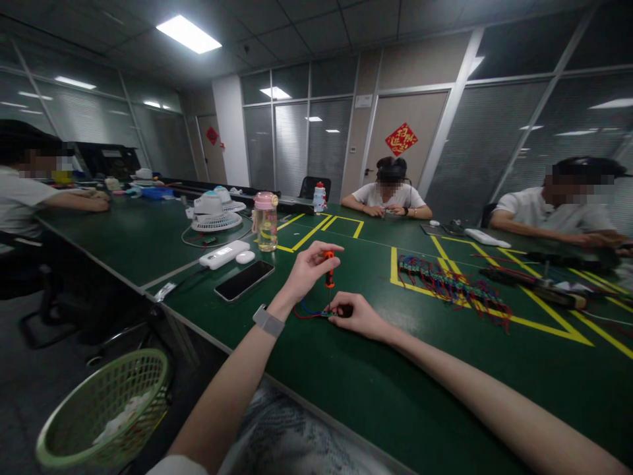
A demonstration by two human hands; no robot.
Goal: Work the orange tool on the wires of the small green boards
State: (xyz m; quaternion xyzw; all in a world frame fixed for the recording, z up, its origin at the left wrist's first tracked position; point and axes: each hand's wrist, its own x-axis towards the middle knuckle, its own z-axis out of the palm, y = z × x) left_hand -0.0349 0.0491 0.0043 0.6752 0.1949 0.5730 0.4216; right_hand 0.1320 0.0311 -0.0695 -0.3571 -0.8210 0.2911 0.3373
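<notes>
While the left hand (309, 267) pinches the orange handle of a small screwdriver (329, 277) between thumb and fingertips, the tool stands nearly upright, its thin shaft running straight down from the grip to a small part (341, 311) on the green table (346, 382). That part lies directly below the left hand and just under the right hand (359, 316), which is the nearer of the two and presses down on it with curled fingers. Red and blue wires (306, 311) trail out from the part toward the left wrist. The part is mostly covered, so it probably is a small connector.
</notes>
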